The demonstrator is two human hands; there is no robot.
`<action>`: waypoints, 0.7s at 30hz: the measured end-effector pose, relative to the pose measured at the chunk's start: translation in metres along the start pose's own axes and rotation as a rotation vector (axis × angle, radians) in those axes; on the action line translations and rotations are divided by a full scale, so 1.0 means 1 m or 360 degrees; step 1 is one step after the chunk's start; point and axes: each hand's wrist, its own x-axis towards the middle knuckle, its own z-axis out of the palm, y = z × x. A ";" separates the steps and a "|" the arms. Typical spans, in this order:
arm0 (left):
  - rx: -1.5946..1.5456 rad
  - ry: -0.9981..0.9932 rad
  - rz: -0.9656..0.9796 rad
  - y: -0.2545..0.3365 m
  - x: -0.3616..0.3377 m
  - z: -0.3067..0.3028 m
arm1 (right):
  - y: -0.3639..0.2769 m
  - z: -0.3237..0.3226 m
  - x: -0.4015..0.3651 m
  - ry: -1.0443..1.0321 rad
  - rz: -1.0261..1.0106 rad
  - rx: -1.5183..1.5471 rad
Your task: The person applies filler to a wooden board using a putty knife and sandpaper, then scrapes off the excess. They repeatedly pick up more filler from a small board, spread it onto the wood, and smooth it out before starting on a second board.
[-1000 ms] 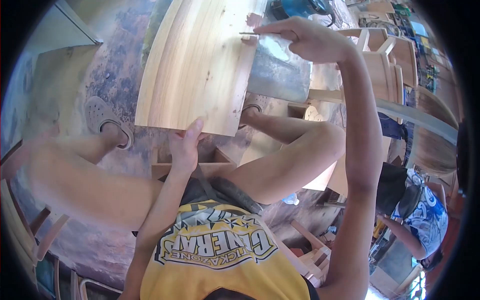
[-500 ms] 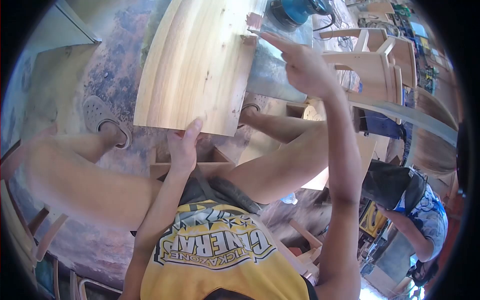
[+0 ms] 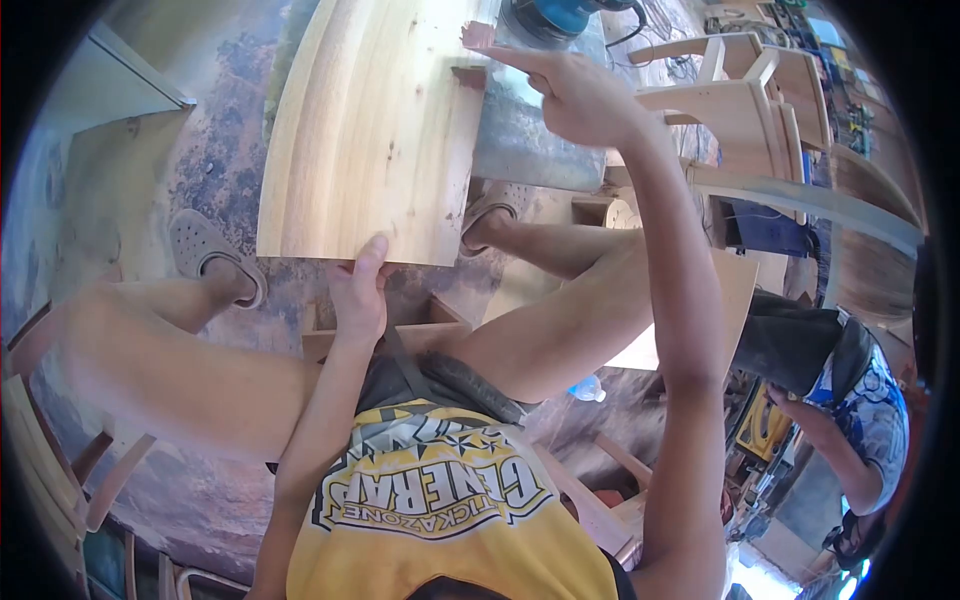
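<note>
1. Left hand [image 3: 360, 292], head view: clamps the near edge of the wooden panel [image 3: 370, 130], thumb on top.
2. Panel sits between the knees.
3. Right hand [image 3: 582, 97]: fingers curled, index tip at the panel's far right notch.
4. Blue sander [image 3: 552, 14] just beyond.

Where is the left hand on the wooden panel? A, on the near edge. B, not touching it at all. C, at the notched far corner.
A: the left hand grips the near edge of the wooden panel, thumb on top, while the right hand is up at the notched far corner.
</note>
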 end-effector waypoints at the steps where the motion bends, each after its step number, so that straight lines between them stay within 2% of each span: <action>1: 0.0001 -0.0015 -0.0021 -0.001 0.001 -0.001 | 0.006 0.002 0.009 -0.0151 -0.0096 0.0018; 2: 0.0001 -0.0022 -0.0033 0.000 0.002 -0.001 | 0.014 0.005 0.015 -0.0156 -0.0083 0.0019; 4: -0.0001 -0.0037 -0.0008 0.001 0.001 0.001 | 0.020 0.010 0.017 -0.0307 -0.0271 0.0150; 5: -0.0007 -0.0036 -0.0015 0.000 0.000 0.001 | 0.023 0.010 0.014 -0.0315 -0.0266 0.0146; 7: -0.0064 -0.0052 0.0049 0.002 0.001 0.006 | 0.004 -0.006 0.005 -0.0653 -0.0148 0.0118; 8: -0.0071 -0.0063 0.0066 0.002 0.001 0.009 | 0.008 -0.010 0.005 -0.0638 -0.0151 0.0103; 10: -0.0022 0.0091 0.0028 0.004 0.000 0.014 | 0.024 -0.016 0.007 -0.0714 -0.0334 0.0480; 11: -0.0033 0.0075 0.0049 0.007 0.001 0.016 | 0.032 -0.017 0.009 -0.0527 -0.0516 0.0476; 12: -0.0017 0.0046 0.0057 0.008 0.000 0.016 | 0.029 -0.023 0.016 -0.0527 -0.0528 0.0456; 14: -0.0001 0.0037 0.0065 0.005 0.000 0.013 | 0.022 -0.027 0.026 -0.0358 -0.0290 0.0110; 15: -0.0023 0.0050 0.0062 0.002 0.002 0.010 | 0.015 -0.025 0.026 -0.0223 -0.0290 0.0039; 21: 0.0013 0.0046 -0.0006 0.001 -0.001 0.004 | -0.004 -0.011 0.015 -0.0514 -0.0212 0.0078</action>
